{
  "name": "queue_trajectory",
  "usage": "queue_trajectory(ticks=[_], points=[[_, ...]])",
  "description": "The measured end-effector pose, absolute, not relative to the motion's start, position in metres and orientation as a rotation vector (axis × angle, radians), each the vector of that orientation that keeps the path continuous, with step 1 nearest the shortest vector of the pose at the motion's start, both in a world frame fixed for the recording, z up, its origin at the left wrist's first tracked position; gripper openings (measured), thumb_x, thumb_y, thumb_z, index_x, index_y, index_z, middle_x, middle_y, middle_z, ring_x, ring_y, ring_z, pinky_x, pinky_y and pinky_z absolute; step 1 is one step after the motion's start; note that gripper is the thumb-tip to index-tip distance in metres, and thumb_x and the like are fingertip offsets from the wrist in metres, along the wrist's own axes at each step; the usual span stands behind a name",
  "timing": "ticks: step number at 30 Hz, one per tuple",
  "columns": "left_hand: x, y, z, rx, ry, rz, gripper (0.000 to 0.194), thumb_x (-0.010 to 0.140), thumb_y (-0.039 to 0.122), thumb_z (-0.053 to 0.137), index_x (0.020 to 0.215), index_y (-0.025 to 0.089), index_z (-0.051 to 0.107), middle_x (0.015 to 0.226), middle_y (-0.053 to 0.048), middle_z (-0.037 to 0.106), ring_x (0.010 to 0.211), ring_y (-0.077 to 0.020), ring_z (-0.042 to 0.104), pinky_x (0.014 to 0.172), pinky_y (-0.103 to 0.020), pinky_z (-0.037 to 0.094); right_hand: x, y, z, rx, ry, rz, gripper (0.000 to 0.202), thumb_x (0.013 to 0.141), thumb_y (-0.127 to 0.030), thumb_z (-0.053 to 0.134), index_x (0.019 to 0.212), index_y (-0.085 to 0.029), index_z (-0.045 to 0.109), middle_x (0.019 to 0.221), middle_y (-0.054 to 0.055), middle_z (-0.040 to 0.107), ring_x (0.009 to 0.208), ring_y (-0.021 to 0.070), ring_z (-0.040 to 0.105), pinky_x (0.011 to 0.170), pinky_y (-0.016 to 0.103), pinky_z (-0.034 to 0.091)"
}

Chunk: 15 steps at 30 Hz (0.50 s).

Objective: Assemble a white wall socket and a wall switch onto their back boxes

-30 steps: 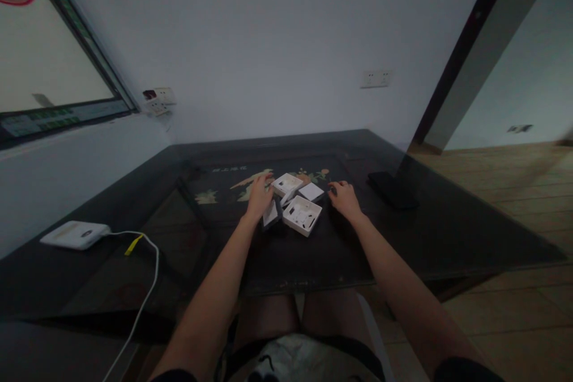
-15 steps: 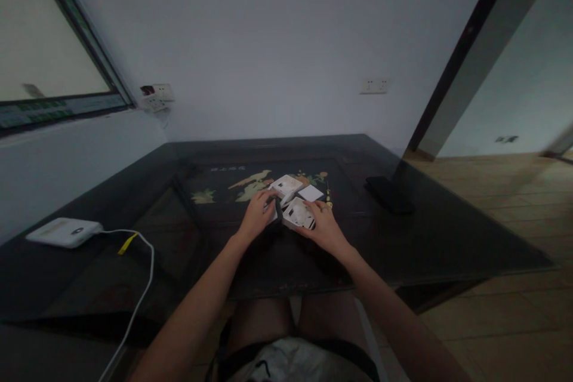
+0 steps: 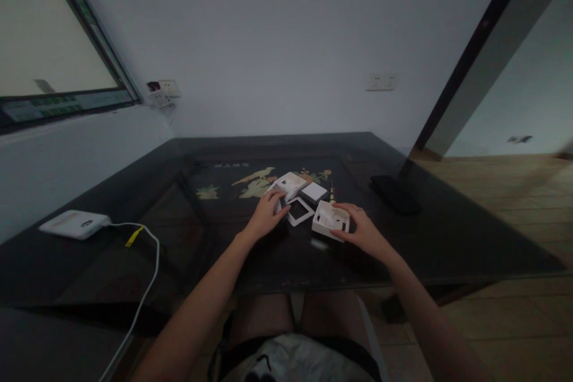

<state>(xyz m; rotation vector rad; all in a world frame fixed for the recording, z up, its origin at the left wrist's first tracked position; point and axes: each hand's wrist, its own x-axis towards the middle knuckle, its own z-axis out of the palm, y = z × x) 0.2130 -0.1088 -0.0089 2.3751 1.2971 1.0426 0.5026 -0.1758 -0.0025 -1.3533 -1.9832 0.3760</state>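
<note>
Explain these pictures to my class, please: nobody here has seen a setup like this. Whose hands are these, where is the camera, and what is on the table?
There is no robot here. A person works with bare hands, and one camera worn on the head looks forward and down, so every picture shares that viewpoint.

The right hand grips an open white box. The left hand has its fingers at a white frame with a dark middle; whether it grips it is unclear.

Behind these are a second white box and a white-topped square piece. On the dark table, a white device with a cable lies far left, and a flat black object lies to the right.
</note>
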Motion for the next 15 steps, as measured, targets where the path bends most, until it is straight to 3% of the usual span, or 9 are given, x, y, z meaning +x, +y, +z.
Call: queue_trajectory(ticks=[5,12,15], points=[[0.207,-0.102,-0.007,2.268,1.297,1.075,0.039,0.087,0.037,0.053,0.122,0.018,0.053,0.125,-0.012,0.055,0.120,-0.0246,0.049,0.106,-0.043,0.036,0.496,-0.179,-0.008,-1.333,-2.014,0.484,0.061,0.070,-0.035,0.072,0.126,-0.022,0.053,0.131,0.012,0.051,0.124,0.0278,0.043,0.104,0.044,0.035],[0.178,-0.085,-0.009,1.976,1.422,1.203,0.027,0.085,0.021,0.048,0.109,0.016,0.059,0.109,-0.010,0.065,0.100,-0.0212,0.062,0.090,-0.038,0.049,0.493,-0.175,-0.005,-1.300,-2.088,0.539,0.068,0.069,-0.040,0.075,0.131,-0.024,0.051,0.138,0.012,0.047,0.130,0.0288,0.038,0.106,0.047,0.032],[0.169,-0.089,-0.013,2.009,1.434,1.151,0.025,0.084,0.025,0.051,0.105,0.017,0.061,0.106,-0.009,0.066,0.098,-0.0218,0.063,0.088,-0.039,0.051,0.491,-0.166,0.006,-1.292,-2.063,0.494,0.055,0.072,-0.039,0.072,0.124,-0.024,0.058,0.132,0.011,0.053,0.126,0.0287,0.042,0.105,0.047,0.034]])
